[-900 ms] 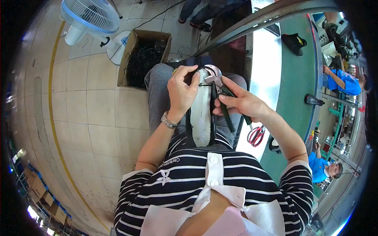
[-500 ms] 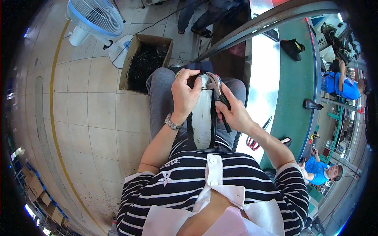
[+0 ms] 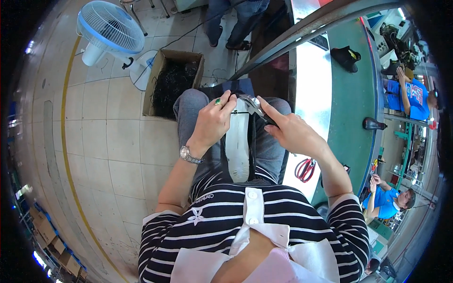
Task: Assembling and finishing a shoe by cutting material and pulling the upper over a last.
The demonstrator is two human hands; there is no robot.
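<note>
A shoe (image 3: 238,148) lies sole-up between my thighs, with a long whitish bottom and black upper material along its sides. My left hand (image 3: 212,121) grips its far end from the left, thumb and fingers closed round the edge. In my right hand (image 3: 298,133) is a pair of metal pincers (image 3: 255,106). The pincers' head meets the far right edge of the shoe, and my fingers hide most of the handles. Whether the jaws are closed on the black material, I cannot make out.
A carton (image 3: 154,89) of black scraps stands ahead-left, beside a fan (image 3: 111,29). To my right run a shiny metal ledge (image 3: 315,89) with a red-and-black looped item (image 3: 305,170), and a green belt (image 3: 353,101) carrying a black shoe (image 3: 346,58). A metal bar (image 3: 302,38) crosses ahead. Co-workers sit beyond.
The right hand has turned and moved up toward the far end of the shoe, and the pincers now lie lower and flatter. The left hand has shifted slightly left and down.
</note>
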